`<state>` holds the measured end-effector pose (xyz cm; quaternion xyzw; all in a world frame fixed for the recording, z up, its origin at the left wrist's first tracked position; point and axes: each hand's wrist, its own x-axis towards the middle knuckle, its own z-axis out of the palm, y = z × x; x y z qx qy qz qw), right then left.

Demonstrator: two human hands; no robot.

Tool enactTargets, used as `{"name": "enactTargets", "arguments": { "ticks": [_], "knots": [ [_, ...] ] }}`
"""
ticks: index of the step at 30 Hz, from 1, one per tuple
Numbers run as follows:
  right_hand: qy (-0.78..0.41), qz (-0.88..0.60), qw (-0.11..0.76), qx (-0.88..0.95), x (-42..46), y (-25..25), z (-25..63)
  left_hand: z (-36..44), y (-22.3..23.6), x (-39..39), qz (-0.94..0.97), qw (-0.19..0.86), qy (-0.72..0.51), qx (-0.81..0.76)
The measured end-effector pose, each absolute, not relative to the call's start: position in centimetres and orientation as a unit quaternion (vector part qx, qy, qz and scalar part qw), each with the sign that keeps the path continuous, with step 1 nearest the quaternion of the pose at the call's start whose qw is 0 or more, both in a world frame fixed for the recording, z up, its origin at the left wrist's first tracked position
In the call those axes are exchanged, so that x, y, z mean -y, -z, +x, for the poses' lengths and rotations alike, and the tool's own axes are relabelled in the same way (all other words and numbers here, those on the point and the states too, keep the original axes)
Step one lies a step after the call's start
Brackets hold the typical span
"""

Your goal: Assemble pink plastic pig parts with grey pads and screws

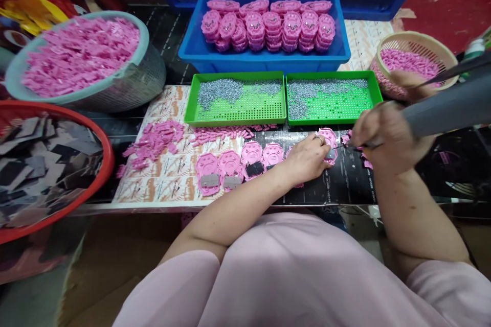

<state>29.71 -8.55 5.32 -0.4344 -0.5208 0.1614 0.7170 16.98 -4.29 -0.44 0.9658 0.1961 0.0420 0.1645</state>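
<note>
Fingers of the left hand (309,160) grip a pink casing (328,139) against the bench (347,184) as those of the blurred right hand (397,138) wrap a grey handheld tool (452,104), which could slip and nick a fingertip should the casing shift.

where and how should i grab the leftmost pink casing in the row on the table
I'd pinch the pink casing by its left rim, coming from the left and slightly above: it lies flat, that edge is free, and the next casing sits close by its right side. Keep off the grey plate across its near end.
</note>
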Motion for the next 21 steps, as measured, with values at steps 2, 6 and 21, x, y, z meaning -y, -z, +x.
{"name": "enactTargets", "arguments": {
  "ticks": [2, 6, 21],
  "knots": [
    [-0.085, -0.413, 0.763, 0.489, 6.8, -6.0, 30.8, 17.0, 0.4, 4.6, 0.967, 0.157, -0.037, -0.196],
    [0.003, -0.425, 0.797, 0.429, 2.4, -4.5, 33.4, 17.1, 0.7, 5.3, 0.974, 0.133, -0.056, -0.174],
    [-0.032, -0.533, 0.71, 0.459, -1.0, -1.1, 35.1, 16.4, 1.2, 6.5, 0.975, 0.034, -0.07, -0.207]
  ]
}}
